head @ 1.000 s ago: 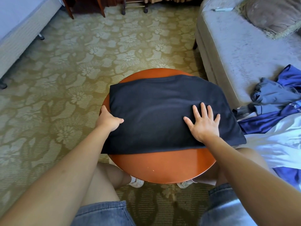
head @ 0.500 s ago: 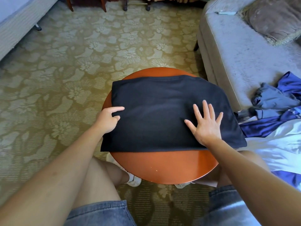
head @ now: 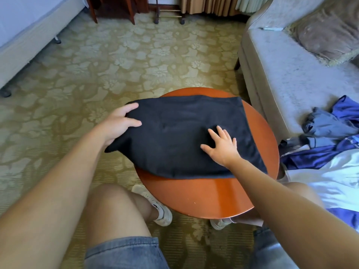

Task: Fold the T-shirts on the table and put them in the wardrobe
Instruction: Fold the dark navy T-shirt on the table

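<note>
Floral-carpet room, head view: 1 round red-brown table (head: pixel 204 195) stands between the seated person's knees, w/ a sofa (head: pixel 281 78) to the R carrying a heap of blue, grey and white garments (head: pixel 330 131). Dark T-shirt (head: pixel 184 133), part-folded into a rough rectangle, lies on the tabletop, long axis running L–R, its L end overhanging the rim. L hand (head: pixel 119 124) grips that L end, thumb on top, cloth raised off the table and sagging below the wrist; any fingers beneath are hidden. R hand (head: pixel 221 147) lies flat on the shirt's R-centre, 5 digits spread, holding nothing, pressing as an anchor. Key relation: the free edge is at the L hand, so the next fold probably goes L→R across the long axis toward the R hand, which likely marks the crease line.
</note>
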Tool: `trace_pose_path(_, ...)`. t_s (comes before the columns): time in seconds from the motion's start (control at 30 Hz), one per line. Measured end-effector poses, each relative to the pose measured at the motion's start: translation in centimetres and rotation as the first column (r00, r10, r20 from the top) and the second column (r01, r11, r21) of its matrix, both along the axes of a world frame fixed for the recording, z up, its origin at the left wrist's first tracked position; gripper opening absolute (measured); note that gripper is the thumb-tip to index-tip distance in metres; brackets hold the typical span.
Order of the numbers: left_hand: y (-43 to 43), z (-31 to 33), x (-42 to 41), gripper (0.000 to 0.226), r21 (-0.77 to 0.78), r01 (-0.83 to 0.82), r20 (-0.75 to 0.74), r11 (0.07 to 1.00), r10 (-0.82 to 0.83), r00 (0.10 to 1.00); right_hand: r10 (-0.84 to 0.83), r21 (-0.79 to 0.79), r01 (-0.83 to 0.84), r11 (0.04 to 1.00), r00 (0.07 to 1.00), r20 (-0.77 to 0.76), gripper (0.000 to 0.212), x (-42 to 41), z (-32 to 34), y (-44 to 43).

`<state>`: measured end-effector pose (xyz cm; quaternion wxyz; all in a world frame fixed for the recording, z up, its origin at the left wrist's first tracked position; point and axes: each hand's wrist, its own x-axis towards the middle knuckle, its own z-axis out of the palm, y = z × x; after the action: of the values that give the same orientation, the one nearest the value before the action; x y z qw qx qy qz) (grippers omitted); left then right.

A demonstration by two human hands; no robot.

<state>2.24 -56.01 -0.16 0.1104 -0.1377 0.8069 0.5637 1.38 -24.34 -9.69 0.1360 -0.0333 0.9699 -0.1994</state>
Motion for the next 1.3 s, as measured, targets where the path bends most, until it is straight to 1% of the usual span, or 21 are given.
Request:
trace_pose_path(0.07, 1.8, 2.0, -0.5, 0.067, -0.026, 0.058, -0.022, 0.998, -0.059, 0.998, -0.141, -0.158, 0.115, 0.981, 0.977, -0.158, 0.059, 1.0, 0.7, 0.8)
trace_pose_path(0.1, 3.0, 2.7, -0.9, 0.069, -0.039, 0.076, -0.030, 0.996, -0.077, 0.997, -0.209, -0.229, 0.162, 0.960, 0.958, -0.198, 0.055, 1.7, 1.0, 1.5)
trace_pose_path(0.17, 5.6, 3.7, -1.7, 0.075, -0.078, 0.105, -0.056, 0.991, -0.110, 0.992, -0.302, -0.329, 0.231, 0.916, 0.935, -0.184, 0.051, 2.9, 1.3, 3.6)
trace_pose_path(0.27, 11.4, 4.4, -2.8, 0.082, -0.132, 0.150, -0.097, 0.980, -0.163, 0.982, -0.398, -0.414, 0.332, 0.847, 0.914, -0.082, 0.044, 4.1, 1.2, 7.4)
trace_pose_path(0.33, 16.0, 4.4, -3.2, 0.079, -0.149, 0.175, -0.116, 0.973, -0.193, 0.974, -0.483, -0.539, 0.428, 0.725, 0.875, 0.045, 0.048, 4.6, 1.3, 9.4)
trace_pose_path(0.4, 20.8, 3.6, -3.3, 0.079, -0.167, 0.225, -0.113, 0.960, -0.245, 0.963, -0.503, -0.669, 0.491, 0.559, 0.842, 0.198, 0.059, 5.0, 1.1, 10.7)
trace_pose_path(0.47, 25.0, 2.1, -3.1, 0.085, -0.146, 0.353, -0.031, 0.924, -0.361, 0.932, -0.480, -0.756, 0.546, 0.360, 0.804, 0.352, 0.056, 5.3, 0.9, 11.6)
trace_pose_path(0.5, 26.7, 1.1, -2.8, 0.088, -0.123, 0.429, 0.042, 0.895, -0.427, 0.903, -0.469, -0.769, 0.567, 0.294, 0.787, 0.401, 0.053, 5.5, 0.9, 11.9)
trace_pose_path(0.53, 28.1, 0.1, -2.6, 0.088, -0.131, 0.487, 0.105, 0.863, -0.477, 0.873, -0.465, -0.772, 0.582, 0.257, 0.774, 0.429, 0.052, 5.5, 0.9, 12.4)
trace_pose_path(0.6, 29.3, -2.1, -1.7, 0.079, -0.306, 0.495, 0.123, 0.813, -0.482, 0.867, -0.481, -0.745, 0.576, 0.336, 0.785, 0.390, 0.052, 5.5, 0.5, 13.2)
trace_pose_path(0.63, 29.3, -3.4, -1.2, 0.072, -0.414, 0.445, 0.099, 0.794, -0.447, 0.889, -0.478, -0.728, 0.556, 0.402, 0.805, 0.351, 0.052, 5.4, 0.3, 13.4)
trace_pose_path(0.67, 28.9, -4.7, -0.5, 0.066, -0.508, 0.401, 0.100, 0.762, -0.410, 0.907, -0.463, -0.717, 0.540, 0.441, 0.821, 0.334, 0.052, 5.3, 0.0, 13.6)
trace_pose_path(0.7, 28.2, -6.1, 0.2, 0.063, -0.592, 0.380, 0.132, 0.711, -0.379, 0.916, -0.452, -0.697, 0.524, 0.489, 0.836, 0.311, 0.052, 5.1, -0.3, 13.6)
trace_pose_path(0.77, 26.6, -8.6, 1.5, 0.063, -0.707, 0.380, 0.217, 0.597, -0.329, 0.919, -0.441, -0.626, 0.483, 0.612, 0.866, 0.236, 0.048, 4.7, -0.5, 13.6)
trace_pose_path(0.83, 25.2, -10.4, 2.3, 0.063, -0.768, 0.366, 0.214, 0.525, -0.328, 0.920, -0.421, -0.555, 0.444, 0.703, 0.889, 0.179, 0.046, 4.3, -0.3, 13.4)
trace_pose_path(0.9, 24.3, -11.2, 2.5, 0.062, -0.801, 0.334, 0.159, 0.497, -0.361, 0.919, -0.440, -0.533, 0.449, 0.718, 0.885, 0.152, 0.052, 4.0, -0.2, 13.2)
trace_pose_path(0.97, 23.8, -11.7, 2.5, 0.061, -0.815, 0.300, 0.112, 0.496, -0.372, 0.922, -0.457, -0.534, 0.456, 0.713, 0.878, 0.139, 0.060, 3.8, 0.0, 12.8)
trace_pose_path(1.1, 23.8, -11.9, 2.5, 0.061, -0.822, 0.269, 0.072, 0.501, -0.378, 0.923, -0.423, -0.545, 0.439, 0.714, 0.891, 0.165, 0.064, 3.6, 0.6, 11.5)
trace_pose_path(1.17, 23.6, -11.6, 2.6, 0.061, -0.794, 0.246, 0.031, 0.556, -0.368, 0.929, -0.413, -0.533, 0.449, 0.717, 0.890, 0.194, 0.067, 3.4, 0.8, 11.1)
trace_pose_path(1.23, 22.9, -11.1, 3.1, 0.063, -0.746, 0.209, -0.069, 0.632, -0.385, 0.920, -0.436, -0.526, 0.495, 0.692, 0.867, 0.241, 0.069, 3.2, 0.8, 11.1)
trace_pose_path(1.3, 22.1, -10.6, 4.1, 0.074, -0.711, 0.256, -0.139, 0.655, -0.488, 0.862, -0.462, -0.555, 0.543, 0.630, 0.837, 0.293, 0.069, 3.2, 0.8, 11.2)
